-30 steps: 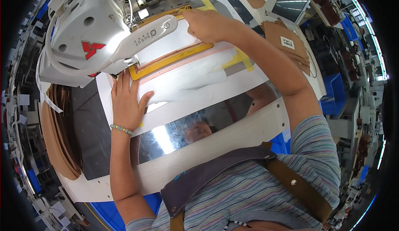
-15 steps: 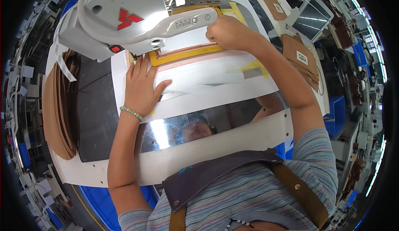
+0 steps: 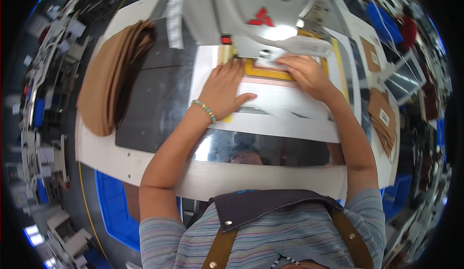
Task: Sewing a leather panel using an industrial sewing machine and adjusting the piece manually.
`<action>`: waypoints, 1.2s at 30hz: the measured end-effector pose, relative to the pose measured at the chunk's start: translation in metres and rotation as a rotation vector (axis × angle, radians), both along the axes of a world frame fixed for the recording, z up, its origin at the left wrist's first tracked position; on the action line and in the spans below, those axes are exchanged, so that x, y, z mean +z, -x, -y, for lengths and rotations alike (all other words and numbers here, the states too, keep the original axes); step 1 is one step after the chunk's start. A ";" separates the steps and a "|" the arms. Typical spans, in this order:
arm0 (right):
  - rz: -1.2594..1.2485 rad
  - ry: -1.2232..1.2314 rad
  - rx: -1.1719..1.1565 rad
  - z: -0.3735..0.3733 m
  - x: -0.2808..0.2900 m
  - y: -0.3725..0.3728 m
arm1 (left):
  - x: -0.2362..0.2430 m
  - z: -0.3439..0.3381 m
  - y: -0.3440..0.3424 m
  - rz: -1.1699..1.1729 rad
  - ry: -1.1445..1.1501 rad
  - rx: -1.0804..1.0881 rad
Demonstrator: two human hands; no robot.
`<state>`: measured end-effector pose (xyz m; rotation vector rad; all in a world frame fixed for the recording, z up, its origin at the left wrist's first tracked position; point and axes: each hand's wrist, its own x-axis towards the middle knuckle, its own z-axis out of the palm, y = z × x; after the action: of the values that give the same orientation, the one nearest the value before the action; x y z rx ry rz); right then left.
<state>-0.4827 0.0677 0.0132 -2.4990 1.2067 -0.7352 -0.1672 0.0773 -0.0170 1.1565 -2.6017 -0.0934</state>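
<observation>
My left hand [image 3: 223,89] lies flat, fingers spread, on a white plastic template [image 3: 270,105] that carries a yellow-edged frame [image 3: 263,71]. My right hand [image 3: 305,73] presses on the same template just right of the frame, fingers curled down onto it. Both hands sit right under the head of a large white sewing machine [image 3: 251,7], whose lamp glows above them. The needle area between my hands is partly hidden by the machine.
A stack of tan fabric pieces [image 3: 108,78] lies at the left on a dark mat [image 3: 159,95]. More brown pieces [image 3: 382,116] with white labels sit at the right. A shiny metal plate [image 3: 270,148] runs along the table's near edge. Blue bins [image 3: 113,206] stand below.
The view has swung so the machine head now sits centred above. Both hands have slid the template toward it and now lie closer together under the head.
</observation>
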 end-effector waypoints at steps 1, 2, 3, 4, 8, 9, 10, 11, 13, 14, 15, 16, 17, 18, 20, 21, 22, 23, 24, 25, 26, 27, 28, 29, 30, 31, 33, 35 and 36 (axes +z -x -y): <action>0.019 0.017 -0.019 -0.005 0.006 0.010 | 0.013 0.002 -0.008 0.069 -0.027 -0.009; 0.053 0.020 -0.106 -0.009 0.006 0.015 | 0.020 0.008 -0.022 0.020 -0.008 0.032; 0.073 0.004 -0.179 -0.010 0.006 0.026 | 0.035 0.018 -0.038 0.089 0.025 0.120; 0.167 -0.021 -0.255 -0.006 -0.002 0.041 | 0.055 0.030 -0.057 0.152 0.058 0.197; 0.513 0.048 -0.319 0.002 -0.005 0.040 | 0.073 0.088 -0.186 0.091 0.370 0.565; 0.511 0.041 -0.319 0.002 -0.003 0.037 | 0.072 0.102 -0.225 0.167 0.326 0.722; 0.518 0.043 -0.310 0.003 -0.004 0.035 | 0.070 0.109 -0.259 0.244 0.277 0.875; 0.502 0.041 -0.323 0.003 -0.005 0.036 | 0.065 0.109 -0.285 0.264 0.254 0.895; 0.489 0.038 -0.336 0.003 -0.005 0.034 | 0.056 0.108 -0.316 0.287 0.233 0.916; 0.478 0.014 -0.339 0.000 -0.002 0.030 | 0.053 0.108 -0.321 0.249 0.296 0.899; 0.466 -0.012 -0.339 -0.001 0.000 0.028 | 0.049 0.108 -0.325 0.212 0.359 0.883; 0.463 -0.011 -0.351 -0.001 -0.003 0.031 | 0.049 0.111 -0.318 0.208 0.356 0.872; 0.430 0.021 -0.335 -0.001 -0.007 0.034 | 0.049 0.116 -0.311 0.200 0.389 0.874; 0.397 0.052 -0.318 -0.001 -0.010 0.036 | 0.049 0.119 -0.304 0.193 0.421 0.877; 0.379 0.069 -0.308 0.000 -0.008 0.032 | 0.059 0.123 -0.314 0.258 0.371 0.876; 0.360 0.087 -0.303 0.000 -0.007 0.030 | 0.065 0.126 -0.319 0.320 0.319 0.868; 0.360 0.088 -0.304 0.000 -0.007 0.031 | 0.068 0.130 -0.320 0.320 0.321 0.867; 0.331 0.108 -0.299 0.000 -0.007 0.031 | 0.072 0.133 -0.322 0.364 0.283 0.875; 0.302 0.128 -0.293 0.000 -0.007 0.031 | 0.075 0.134 -0.323 0.408 0.246 0.883; 0.302 0.129 -0.297 0.000 -0.007 0.031 | 0.078 0.136 -0.321 0.407 0.247 0.880; 0.311 0.128 -0.291 -0.001 -0.006 0.030 | 0.082 0.137 -0.321 0.251 0.217 0.944; 0.320 0.126 -0.282 -0.002 -0.006 0.028 | 0.085 0.136 -0.321 0.094 0.186 1.006; 0.317 0.127 -0.288 -0.003 -0.004 0.027 | 0.088 0.135 -0.315 0.092 0.184 1.001; 0.313 0.148 -0.271 -0.004 -0.002 0.026 | 0.090 0.131 -0.311 -0.052 0.301 0.984; 0.309 0.169 -0.252 -0.005 0.000 0.023 | 0.091 0.125 -0.307 -0.195 0.416 0.964; 0.304 0.165 -0.261 -0.008 0.004 0.021 | 0.090 0.117 -0.294 -0.231 0.498 0.863; 0.238 0.145 -0.212 -0.017 0.016 0.013 | 0.089 0.096 -0.252 -0.237 0.432 0.794; 0.177 0.181 -0.129 -0.023 0.029 0.004 | 0.075 0.073 -0.205 -0.242 0.355 0.642; 0.128 0.221 -0.016 -0.026 0.035 -0.004 | 0.066 0.057 -0.186 -0.243 0.337 0.560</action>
<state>-0.4782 0.0938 0.0479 -2.5705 1.1581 -1.0686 0.0186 0.0205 0.0488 1.5705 -1.9103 0.2918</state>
